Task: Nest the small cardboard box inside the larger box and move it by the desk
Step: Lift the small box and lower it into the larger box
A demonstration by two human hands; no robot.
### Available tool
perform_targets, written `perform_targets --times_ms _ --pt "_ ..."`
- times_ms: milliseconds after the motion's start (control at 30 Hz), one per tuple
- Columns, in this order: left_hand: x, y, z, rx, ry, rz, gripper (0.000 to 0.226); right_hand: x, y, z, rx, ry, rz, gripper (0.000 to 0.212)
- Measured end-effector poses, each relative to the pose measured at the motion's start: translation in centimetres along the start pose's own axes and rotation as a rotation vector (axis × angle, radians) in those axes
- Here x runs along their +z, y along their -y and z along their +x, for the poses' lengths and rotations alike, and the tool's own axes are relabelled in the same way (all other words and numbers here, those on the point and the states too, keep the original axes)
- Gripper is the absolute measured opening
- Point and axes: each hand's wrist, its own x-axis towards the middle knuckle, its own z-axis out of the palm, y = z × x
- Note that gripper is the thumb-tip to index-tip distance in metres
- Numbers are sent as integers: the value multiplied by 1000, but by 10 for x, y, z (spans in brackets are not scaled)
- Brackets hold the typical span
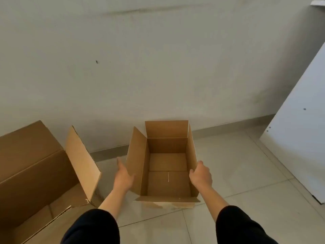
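Note:
The small cardboard box [167,166] stands open and empty on the tiled floor near the wall, its flaps up. My left hand [124,176] lies flat against the outside of its left flap, fingers spread. My right hand [200,176] curls over the edge of the right flap and grips it. The larger cardboard box [35,173] sits at the left, also open, one long flap standing up beside the small box. Its lower part runs out of view.
A plain wall with a grey baseboard [109,152] runs close behind both boxes. A white panel [302,124], part of a piece of furniture, leans in from the right. Pale floor tiles [237,164] lie between it and the small box.

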Motion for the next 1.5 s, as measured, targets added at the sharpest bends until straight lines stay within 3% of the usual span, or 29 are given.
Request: perform_targets --times_ms 133,233,667,1033,1233,1500 --pt "6 10 12 -26 110 84 42 8 -6 4 58 -27 37 31" --pt "8 -1 3 22 128 76 28 5 -6 -1 69 -43 85 32" --pt "-66 -66 -98 278 -88 -77 29 -116 7 -78 -77 -287 193 24" --pt "-184 -44 -220 411 -318 -178 37 -194 52 -212 -286 -408 343 34" --pt "-264 -11 -250 413 -506 -158 35 -193 114 -267 -421 -386 429 37" --pt "-350 75 -247 267 -674 -76 21 -126 209 -307 -536 -227 523 37"
